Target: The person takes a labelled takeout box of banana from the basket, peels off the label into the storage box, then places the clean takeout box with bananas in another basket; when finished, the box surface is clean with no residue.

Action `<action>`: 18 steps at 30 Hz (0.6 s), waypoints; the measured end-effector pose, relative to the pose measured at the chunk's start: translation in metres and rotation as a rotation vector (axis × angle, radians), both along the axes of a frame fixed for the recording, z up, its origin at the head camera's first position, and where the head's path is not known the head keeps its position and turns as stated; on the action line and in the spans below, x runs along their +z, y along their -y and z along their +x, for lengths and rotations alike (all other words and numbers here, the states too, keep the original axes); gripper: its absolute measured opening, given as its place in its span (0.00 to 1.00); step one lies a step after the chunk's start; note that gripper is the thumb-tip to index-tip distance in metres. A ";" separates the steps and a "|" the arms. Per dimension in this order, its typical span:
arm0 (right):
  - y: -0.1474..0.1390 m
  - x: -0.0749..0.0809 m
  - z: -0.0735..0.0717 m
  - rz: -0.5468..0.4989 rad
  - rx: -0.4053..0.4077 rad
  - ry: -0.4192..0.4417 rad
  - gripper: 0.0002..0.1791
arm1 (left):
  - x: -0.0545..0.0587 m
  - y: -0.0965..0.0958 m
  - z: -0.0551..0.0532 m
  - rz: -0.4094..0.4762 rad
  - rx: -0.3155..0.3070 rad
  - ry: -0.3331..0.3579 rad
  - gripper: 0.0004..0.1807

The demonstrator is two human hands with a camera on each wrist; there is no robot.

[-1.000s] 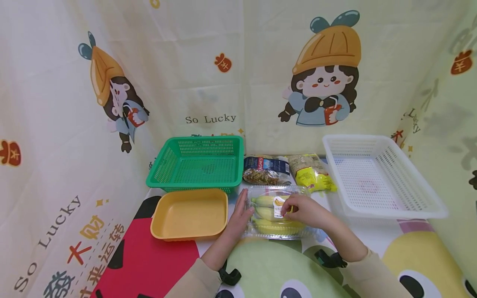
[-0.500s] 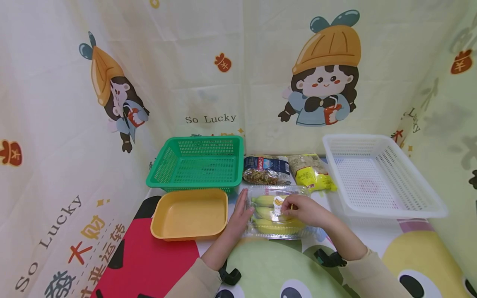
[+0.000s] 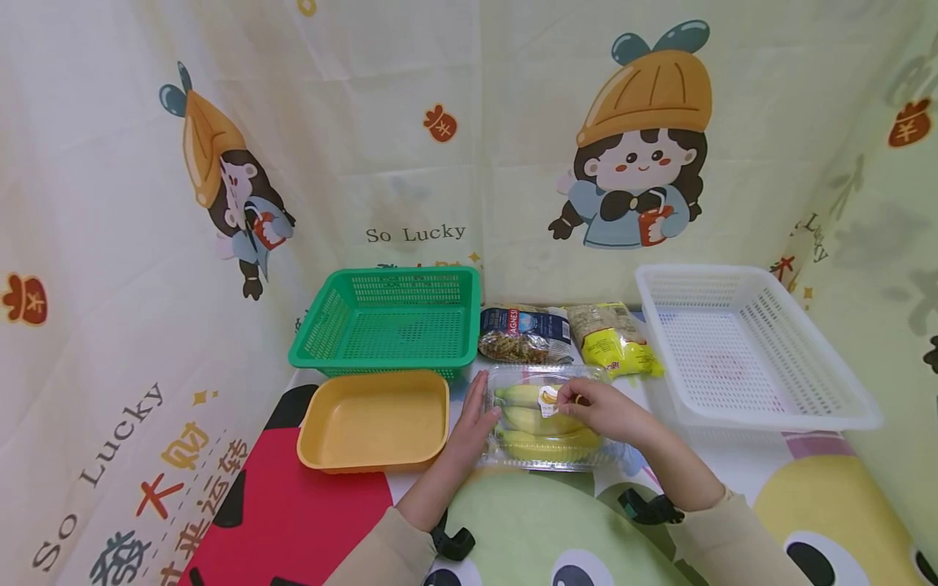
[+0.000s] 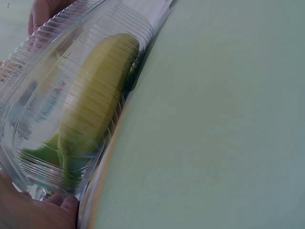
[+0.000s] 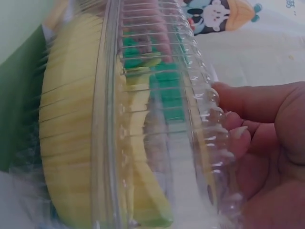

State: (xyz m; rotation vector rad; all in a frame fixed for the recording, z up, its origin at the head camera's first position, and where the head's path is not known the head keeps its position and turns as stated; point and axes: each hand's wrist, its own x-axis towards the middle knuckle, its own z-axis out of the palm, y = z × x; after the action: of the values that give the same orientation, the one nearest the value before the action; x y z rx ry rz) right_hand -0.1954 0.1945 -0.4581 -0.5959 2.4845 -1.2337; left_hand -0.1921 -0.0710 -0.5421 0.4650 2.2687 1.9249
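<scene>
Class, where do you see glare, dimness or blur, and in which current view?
Head view: soft, even light, with small glints on the front rim of the clear box; left wrist view: dimmer, the banana streaked by the ridged plastic in front; right wrist view: hazy, the clear box's left side smeared, perhaps by motion, the right hand somewhat clearer.

Sticker [image 3: 548,401]: right edge is being hidden by the right hand [image 3: 611,412]; print is being shown too small.
Left hand [image 4: 35,212]: is being cut off in the left wrist view.
Bananas [image 5: 71,119]: are being blurred behind the clear box [image 5: 110,119].
</scene>
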 end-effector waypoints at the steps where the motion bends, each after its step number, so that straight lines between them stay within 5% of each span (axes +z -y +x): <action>1: -0.001 0.000 0.000 -0.005 0.001 -0.002 0.04 | -0.001 0.000 0.000 -0.004 0.006 -0.004 0.38; 7: 0.000 0.002 0.000 0.064 0.000 -0.059 0.09 | -0.004 0.000 -0.001 -0.016 0.025 0.002 0.38; 18: 0.000 0.006 0.002 -0.004 -0.084 0.085 0.15 | -0.003 0.000 -0.001 -0.003 0.013 0.034 0.38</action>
State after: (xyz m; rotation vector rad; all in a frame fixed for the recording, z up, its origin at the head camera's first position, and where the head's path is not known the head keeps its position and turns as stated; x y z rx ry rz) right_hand -0.1935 0.1949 -0.4523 -0.4346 2.4589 -1.2671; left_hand -0.1928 -0.0708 -0.5455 0.4156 2.2591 1.9196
